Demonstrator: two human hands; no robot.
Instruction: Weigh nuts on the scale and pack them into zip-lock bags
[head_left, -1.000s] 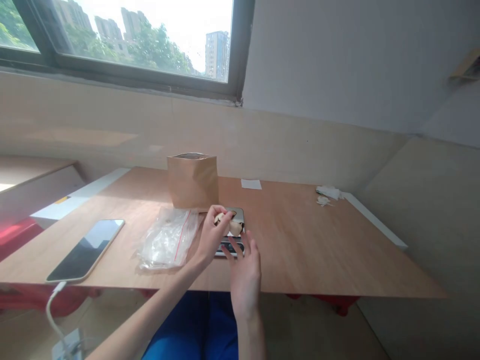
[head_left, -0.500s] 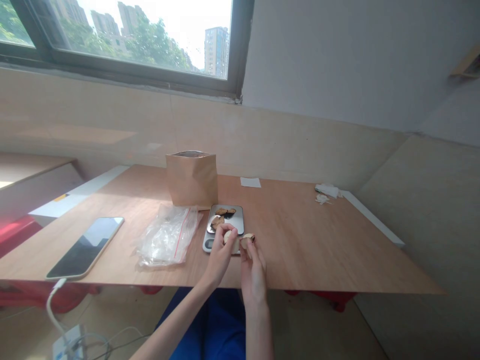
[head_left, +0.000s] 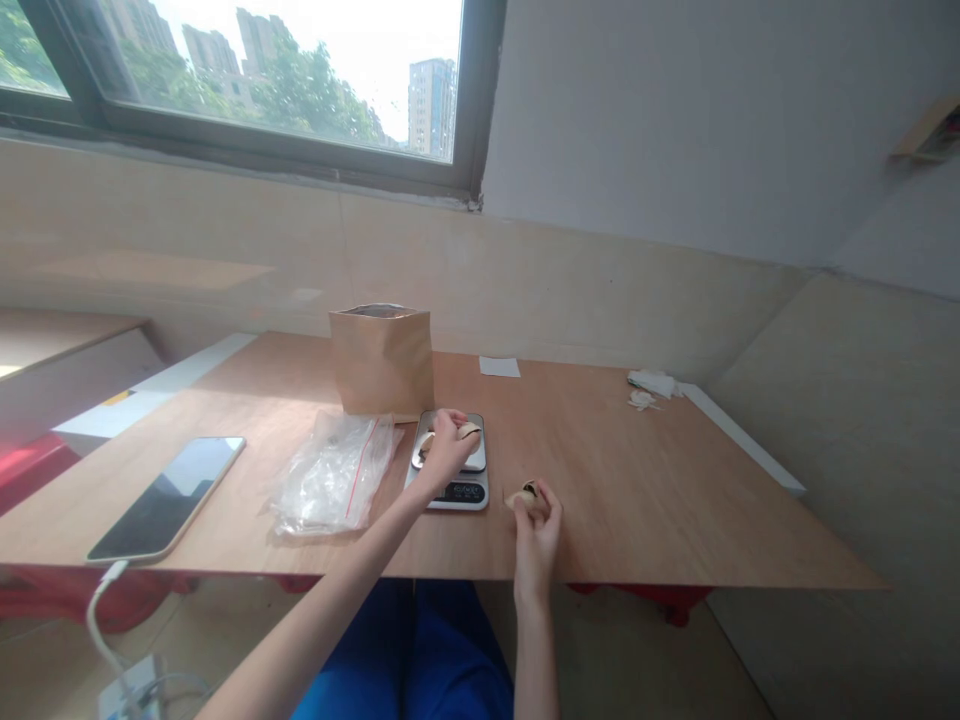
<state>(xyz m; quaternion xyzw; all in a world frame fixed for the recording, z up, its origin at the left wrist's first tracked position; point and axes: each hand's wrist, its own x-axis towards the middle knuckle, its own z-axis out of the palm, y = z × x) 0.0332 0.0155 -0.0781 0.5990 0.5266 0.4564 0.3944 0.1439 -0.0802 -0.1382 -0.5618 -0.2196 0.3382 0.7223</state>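
Observation:
A white kitchen scale (head_left: 474, 494) with a dark button panel lies flat near the table's front edge. Over its weighing plate is my left hand (head_left: 448, 445), fingers closed around a pale dried slice (head_left: 470, 431) with a dark edge. Another slice (head_left: 426, 444) shows partly at the plate's left; the hand hides the rest of the plate. To the right of the scale, my right hand (head_left: 538, 525) pinches a curled, pale dried piece (head_left: 525, 494) with a dark rim, just above the wood. What exactly these dried pieces are, I cannot tell.
Behind the scale stands an open brown paper pouch (head_left: 382, 360). Clear zip bags (head_left: 326, 475) lie to its front left, beside a phone (head_left: 169, 500) on a cable. A white paper (head_left: 499, 367) and crumpled tissue (head_left: 652, 384) lie farther back on the wooden table (head_left: 637, 480).
My hands have moved apart. The left went forward over the scale's plate with a slice, and the right shifted right and slightly nearer with its dried piece. The scale's panel is now uncovered.

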